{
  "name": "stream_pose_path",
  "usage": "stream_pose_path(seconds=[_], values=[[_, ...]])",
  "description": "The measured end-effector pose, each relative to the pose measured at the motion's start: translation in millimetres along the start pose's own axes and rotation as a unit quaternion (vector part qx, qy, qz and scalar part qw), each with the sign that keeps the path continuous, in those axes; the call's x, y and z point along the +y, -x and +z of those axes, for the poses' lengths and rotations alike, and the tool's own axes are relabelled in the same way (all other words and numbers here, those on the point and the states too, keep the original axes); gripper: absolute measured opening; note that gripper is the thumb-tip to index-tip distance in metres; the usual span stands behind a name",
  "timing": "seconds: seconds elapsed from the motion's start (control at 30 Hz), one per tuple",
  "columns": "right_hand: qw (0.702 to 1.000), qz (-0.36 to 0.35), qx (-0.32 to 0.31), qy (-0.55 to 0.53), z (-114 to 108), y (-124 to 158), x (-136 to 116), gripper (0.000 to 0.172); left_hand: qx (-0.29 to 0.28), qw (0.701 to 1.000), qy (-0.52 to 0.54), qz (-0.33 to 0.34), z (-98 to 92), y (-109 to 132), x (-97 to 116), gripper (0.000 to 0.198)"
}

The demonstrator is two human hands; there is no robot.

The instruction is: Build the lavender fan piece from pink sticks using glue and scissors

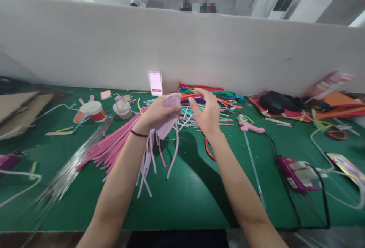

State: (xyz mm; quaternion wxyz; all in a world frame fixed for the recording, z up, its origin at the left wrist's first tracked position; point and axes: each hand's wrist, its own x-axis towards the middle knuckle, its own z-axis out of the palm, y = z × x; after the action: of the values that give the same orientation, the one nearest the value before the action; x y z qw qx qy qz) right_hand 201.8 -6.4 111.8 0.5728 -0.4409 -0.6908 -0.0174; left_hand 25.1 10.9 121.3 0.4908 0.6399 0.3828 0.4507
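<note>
1. Lilac piece (165,127), up above the middle of the surface (185,206), its ribs packed side by side; my left hand (154,116) pinches it between thumb and fingers.
2. I'd judge a light, steady pinch best: enough to hold the ribs flush, not enough to crush them.
3. My right hand (208,114) is just beside it, thumb and fingers parted, holding nothing I can see. Any touch from it should be gentle and square to the ribs.
4. Lilac stems (146,158) dangle below the left hand near the pink stems (111,145); I'd carry the wrist high so they don't snag.
5. For moving, I have most room on the near side, towards the front edge. A red handle (209,150) lies close by the right wrist.
6. Farther out, coloured stems (226,95) and the partition (182,46) limit the back, wires (72,164) the left, the glue gun (252,128) and blue strip (253,164) the right.
</note>
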Motion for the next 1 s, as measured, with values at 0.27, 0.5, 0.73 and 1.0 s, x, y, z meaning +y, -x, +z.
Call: stream_pose_path(seconds=[0.27, 0.5, 0.73, 1.0], values=[[0.989, 0.030, -0.142, -0.032, 5, 5, -5, 0.021, 0.180, 0.983, 0.033, 0.034, -5.4, -7, -4, 0.014], [0.954, 0.024, -0.296, 0.038, 14, 11, -6, 0.021, 0.241, 0.963, 0.100, 0.069, -3.4, -11, -6, 0.010], [0.944, 0.058, -0.294, 0.136, 1, 6, 4, 0.020, 0.284, 0.950, 0.085, 0.096, -8.0, -12, -8, 0.011], [0.979, 0.072, -0.177, 0.065, -11, -1, 9, 0.015, 0.289, 0.951, 0.050, 0.098, -18.2, -13, -10, 0.013]])
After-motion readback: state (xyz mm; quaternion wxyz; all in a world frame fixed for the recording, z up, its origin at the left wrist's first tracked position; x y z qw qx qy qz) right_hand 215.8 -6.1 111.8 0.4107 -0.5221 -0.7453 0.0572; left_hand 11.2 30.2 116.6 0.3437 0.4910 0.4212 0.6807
